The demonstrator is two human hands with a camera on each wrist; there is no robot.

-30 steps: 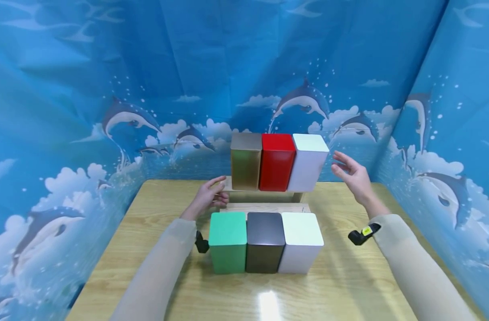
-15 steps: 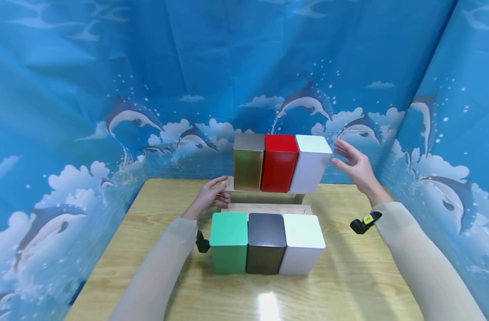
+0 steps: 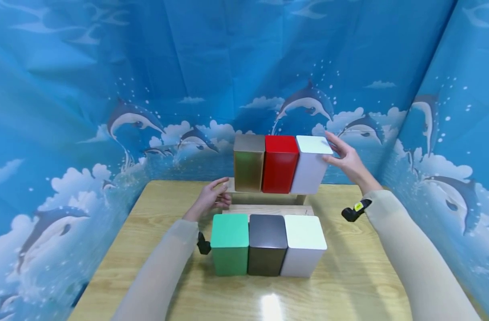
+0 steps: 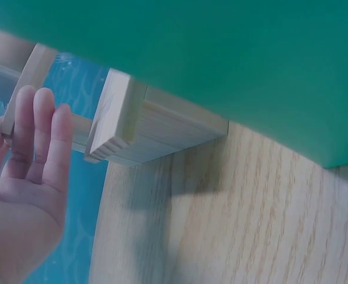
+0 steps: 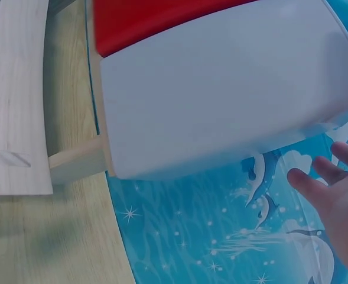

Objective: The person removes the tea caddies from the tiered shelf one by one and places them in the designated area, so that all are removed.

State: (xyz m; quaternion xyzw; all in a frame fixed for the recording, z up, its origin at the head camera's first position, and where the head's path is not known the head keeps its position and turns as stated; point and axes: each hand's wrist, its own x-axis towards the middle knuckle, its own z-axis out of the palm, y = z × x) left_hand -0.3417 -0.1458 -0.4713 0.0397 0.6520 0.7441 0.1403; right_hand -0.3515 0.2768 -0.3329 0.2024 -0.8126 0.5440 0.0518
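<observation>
My left hand (image 3: 210,197) holds the left end of the wooden rack's upper shelf (image 3: 229,184), with the shelf end between thumb and fingers in the left wrist view. On that shelf stand a gold tin box (image 3: 248,171), a red tin box (image 3: 279,173) and a white tin box (image 3: 309,171), side by side. My right hand (image 3: 350,161) is at the white box's upper right edge; its thumb overlaps the front face and the other fingers reach past the top corner. In the right wrist view the lower fingers (image 5: 306,180) are spread, apart from the white box.
In front of the rack's lower board (image 3: 268,209) stand a green box (image 3: 230,261), a black box (image 3: 267,261) and another white box (image 3: 302,263). All rests on a wooden table (image 3: 148,249). A blue dolphin-print curtain (image 3: 212,67) hangs behind and beside it.
My right hand has moved left, from beside the white box on the shelf to its upper right edge. The left hand keeps its hold; the boxes stand as before.
</observation>
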